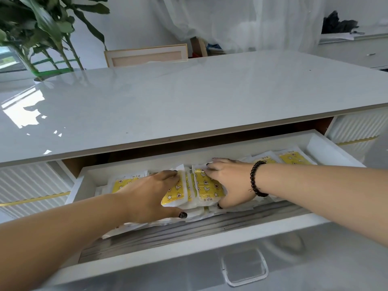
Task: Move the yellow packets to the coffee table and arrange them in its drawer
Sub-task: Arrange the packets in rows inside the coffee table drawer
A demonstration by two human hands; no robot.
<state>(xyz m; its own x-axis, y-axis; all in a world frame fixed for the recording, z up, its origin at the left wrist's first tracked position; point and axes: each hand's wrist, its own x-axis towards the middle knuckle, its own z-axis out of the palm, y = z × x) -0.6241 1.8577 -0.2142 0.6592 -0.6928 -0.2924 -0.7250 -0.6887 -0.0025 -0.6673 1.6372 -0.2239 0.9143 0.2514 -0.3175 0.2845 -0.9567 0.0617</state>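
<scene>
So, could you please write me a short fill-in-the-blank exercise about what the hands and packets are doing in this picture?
1. Both hands rest on yellow packets inside the open ____ of the coffee table.
2. A dark beaded bracelet sits on the ____ wrist.
3. The left hand and right hand work near the drawer's ____.
4. Two more packets lie toward the drawer's ____ end.

Missing words: drawer; right; middle; right

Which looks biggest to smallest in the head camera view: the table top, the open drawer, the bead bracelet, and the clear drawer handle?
1. Table top
2. Drawer
3. Drawer handle, though nearness to the camera enlarges it
4. Bracelet
</scene>
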